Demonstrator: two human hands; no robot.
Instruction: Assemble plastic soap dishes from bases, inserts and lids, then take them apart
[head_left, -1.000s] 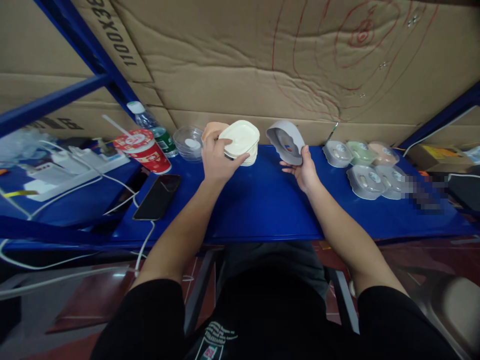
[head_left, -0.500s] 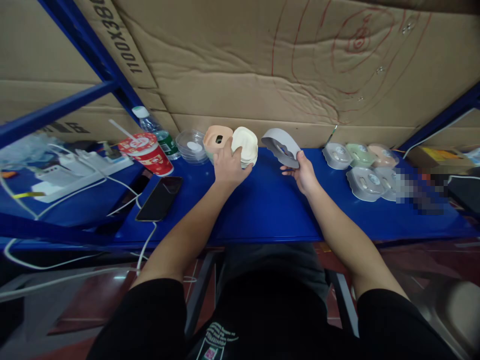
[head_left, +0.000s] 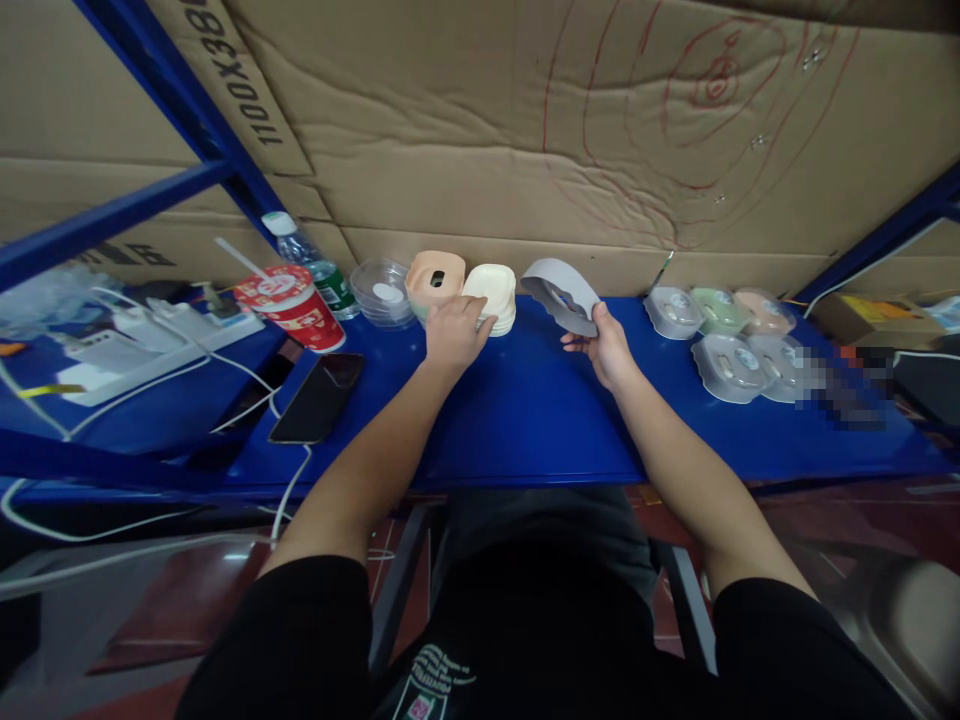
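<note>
My right hand [head_left: 609, 345] holds a grey paper-like box sleeve [head_left: 559, 290], a curved band with a wavy edge and an opening, raised above the blue tabletop. My left hand [head_left: 452, 335] reaches to a stack of cream-coloured shallow trays [head_left: 491, 285]. Its thumb and fingers close on the near left edge of the top one; the exact grip is partly hidden. Just left of that stack, behind the hand, are peach-coloured sleeves [head_left: 427, 268] with a dark oval hole. Clear plastic round-cornered covers [head_left: 381, 290] stand further left.
Several packed clear-lidded boxes [head_left: 731, 365] sit on the right of the blue table [head_left: 525, 430]. At left are a red cup [head_left: 296, 310] with a straw, a water bottle [head_left: 326, 275], a phone [head_left: 319, 398] and a power strip [head_left: 165, 355] with cables. Cardboard [head_left: 450, 150] stands behind.
My left hand has lowered the cream tray from a tilt onto the stack and slid to its near edge, uncovering the peach sleeves. The grey sleeve has shifted slightly left and turned in my right hand.
</note>
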